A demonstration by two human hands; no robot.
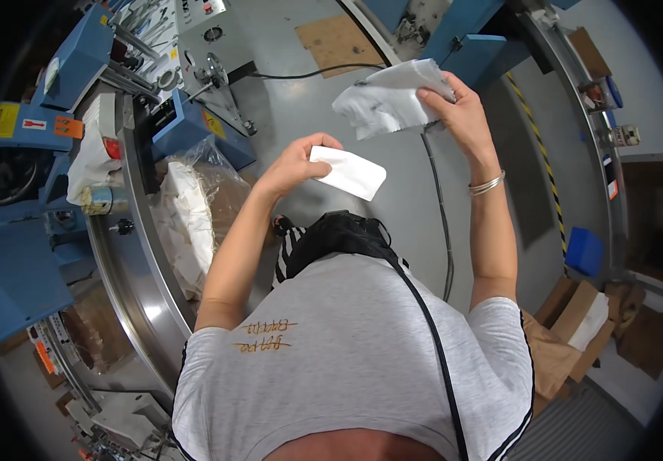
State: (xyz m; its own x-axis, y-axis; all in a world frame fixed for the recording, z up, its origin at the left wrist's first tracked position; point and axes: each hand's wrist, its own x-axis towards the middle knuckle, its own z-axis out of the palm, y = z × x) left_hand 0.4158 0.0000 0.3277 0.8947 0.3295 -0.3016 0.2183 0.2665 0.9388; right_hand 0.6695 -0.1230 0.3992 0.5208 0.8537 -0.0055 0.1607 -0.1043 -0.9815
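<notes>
Between the thumb and fingers of my left hand (297,167) is a small flat white packet (349,173) with rounded corners, held out over the floor in front of me. Up and to the right, my right hand (460,114) pinches a crumpled silvery plastic pouch (389,100) by its right end. The pouch has a jagged edge, and its left part hangs free. The two things are apart from each other. What is inside either one, if anything, does not show.
Blue and grey machinery (201,123) stands along my left, beside a metal rail (155,269). A clear bag of white material (193,207) lies near it. Black cables (440,200) cross the grey floor. At right are a blue bin (585,251) and cardboard boxes (569,323).
</notes>
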